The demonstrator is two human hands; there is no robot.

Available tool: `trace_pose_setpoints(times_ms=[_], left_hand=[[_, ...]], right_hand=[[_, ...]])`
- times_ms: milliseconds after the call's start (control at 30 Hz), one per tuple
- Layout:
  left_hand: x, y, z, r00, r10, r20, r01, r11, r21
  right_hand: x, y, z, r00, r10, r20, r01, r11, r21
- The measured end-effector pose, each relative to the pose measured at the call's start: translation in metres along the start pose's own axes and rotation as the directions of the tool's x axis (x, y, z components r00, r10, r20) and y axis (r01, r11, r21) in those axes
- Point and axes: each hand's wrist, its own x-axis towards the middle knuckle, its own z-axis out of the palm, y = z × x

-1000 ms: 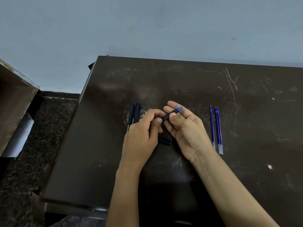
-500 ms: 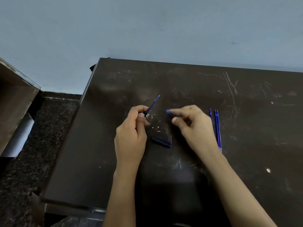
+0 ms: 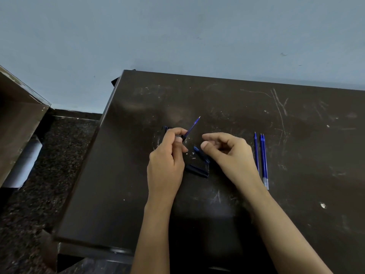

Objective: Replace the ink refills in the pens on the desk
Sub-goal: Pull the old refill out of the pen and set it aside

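Observation:
My left hand (image 3: 167, 155) pinches a dark pen barrel (image 3: 184, 137) with a blue refill (image 3: 194, 125) sticking out of it, pointing up and to the right. My right hand (image 3: 229, 153) hovers just right of it, fingers loosely curled and apart, holding nothing. Below its thumb a blue-tipped pen front piece (image 3: 199, 152) lies on the dark desk (image 3: 256, 224). A dark pen cap (image 3: 197, 171) lies just below that. More dark pens (image 3: 165, 128) peek out behind my left hand. Three blue refills (image 3: 261, 155) lie side by side to the right of my right hand.
The desk's left edge (image 3: 87, 165) drops to a speckled dark floor. A brown cabinet (image 3: 17, 123) stands at far left. A pale blue wall runs behind the desk.
The pen's front piece has come off the barrel, baring the refill. My right hand has let that piece go onto the desk and opened. My left hand still holds the barrel.

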Motion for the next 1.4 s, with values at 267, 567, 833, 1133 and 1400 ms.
trace_pose_setpoints(times_ms=[267, 567, 833, 1133, 1400], left_hand=[[-0.001, 0.005, 0.0, 0.997, 0.032, 0.063, -0.025, 0.994, -0.108], [0.002, 0.001, -0.002, 0.994, -0.08, -0.069, 0.062, 0.971, -0.233], [0.001, 0.001, 0.0, 0.996, -0.055, -0.074, 0.044, 0.988, -0.15], [0.001, 0.002, 0.001, 0.996, -0.057, -0.074, 0.046, 0.99, -0.135], [0.002, 0.001, -0.001, 0.992, -0.093, -0.082, 0.081, 0.987, -0.139]], right_hand=[[0.0, -0.027, 0.022, 0.986, 0.168, -0.016, -0.143, 0.885, 0.442], [0.09, -0.066, -0.001, 0.989, 0.099, -0.112, -0.024, 0.845, 0.534], [0.111, -0.013, 0.026, 0.957, -0.277, 0.082, 0.278, 0.804, -0.525], [0.104, -0.007, 0.03, 0.948, -0.32, 0.002, 0.282, 0.832, -0.479], [0.063, 0.005, -0.005, 0.977, -0.123, -0.174, 0.038, 0.903, -0.427]])
